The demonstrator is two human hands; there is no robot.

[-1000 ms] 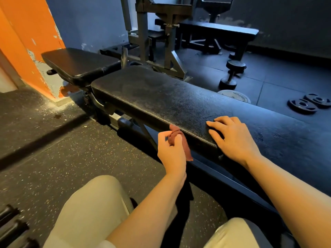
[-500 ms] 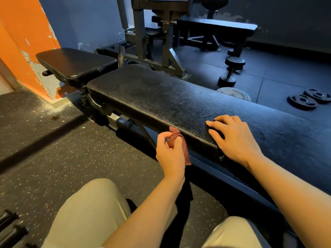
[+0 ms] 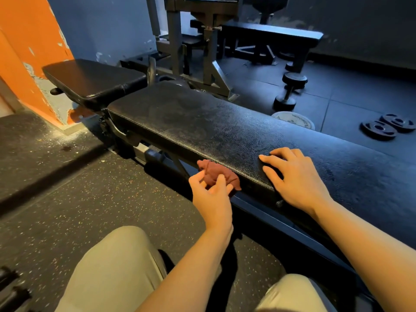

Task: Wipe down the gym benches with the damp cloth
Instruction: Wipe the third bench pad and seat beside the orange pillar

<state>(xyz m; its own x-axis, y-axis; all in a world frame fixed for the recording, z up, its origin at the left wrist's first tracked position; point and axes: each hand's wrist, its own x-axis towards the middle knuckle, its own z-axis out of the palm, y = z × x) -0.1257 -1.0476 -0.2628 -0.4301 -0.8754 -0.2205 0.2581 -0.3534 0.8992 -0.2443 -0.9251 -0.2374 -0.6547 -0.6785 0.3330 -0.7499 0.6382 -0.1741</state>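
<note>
Far left there's one orange pillar (image 3: 29,52) with paint chipped off near the base, and down in the bottom left corner a couple of dark handles (image 3: 10,289), cut off so I can't tell what they belong to. Speckled rubber floor (image 3: 67,199) all around.

Next, the bench itself: two black pads, a short seat pad (image 3: 94,79) by the pillar and the long main pad (image 3: 213,131) running off to the right, end to end with a small gap between them. The long pad looks streaky, but whether that's wet or just worn I can't say.

Two knees in beige trousers (image 3: 117,266) at the bottom.

Left hand (image 3: 211,197) sits at the near edge of the long pad, fingers curled loosely around one bunched-up dark red cloth (image 3: 216,174). The cloth is pressed against the front side of the pad, just under the seam. Right hand (image 3: 295,179) is flat on top of the same pad just beside it, fingers spread and nothing in it.

Behind: one grey steel rack frame (image 3: 191,41), then one more flat bench (image 3: 272,32) further back. On the floor to the right, one dumbbell (image 3: 290,91), one pale weight plate (image 3: 292,120) half hidden behind the pad, with lettering round its rim I can't make out, and two small black plates (image 3: 387,127) touching each other.
</note>
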